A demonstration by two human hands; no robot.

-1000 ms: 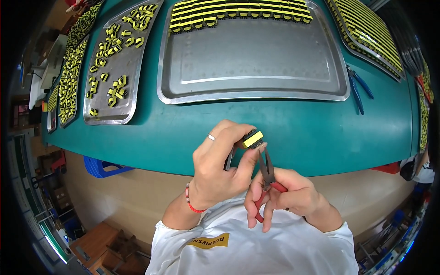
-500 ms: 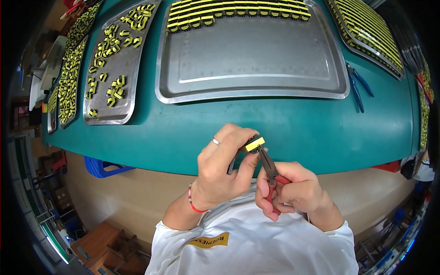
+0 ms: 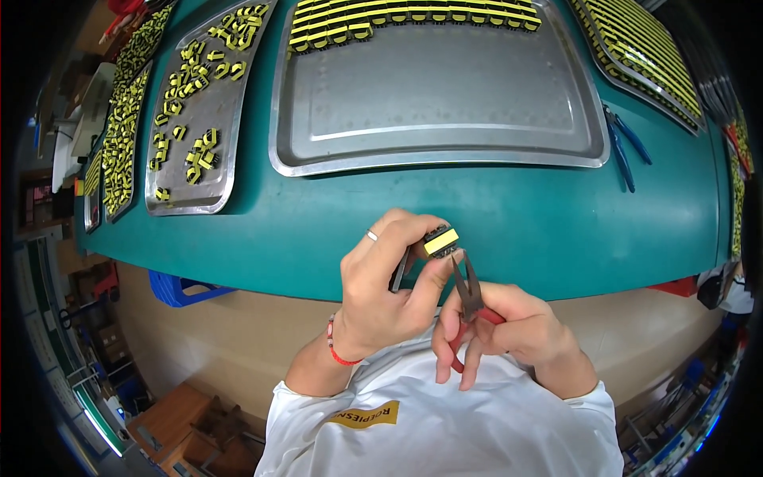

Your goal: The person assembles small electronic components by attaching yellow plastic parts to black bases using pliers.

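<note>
My left hand (image 3: 381, 282) pinches a small black transformer (image 3: 441, 241) with a yellow band between its fingertips, above the green table's near edge. A dark, narrow object (image 3: 400, 273) also shows inside that hand; its kind is unclear. My right hand (image 3: 509, 330) is closed round the red handles of long-nose pliers (image 3: 469, 294). The plier jaws point up just below the transformer's pin side and stand apart. Whether the tips touch the pins I cannot tell.
A large metal tray (image 3: 445, 151) holds rows of transformers along its far side. To the left, another tray (image 3: 191, 208) carries loose ones. Stacked full trays (image 3: 636, 60) stand at the far right, with blue-handled pliers (image 3: 624, 151) nearby. A blue stool (image 3: 179, 290) sits below the table edge.
The plier jaws have opened and drawn slightly down from the transformer. My right fingers have loosened on the handles. The transformer has tilted and risen a little in my left hand.
</note>
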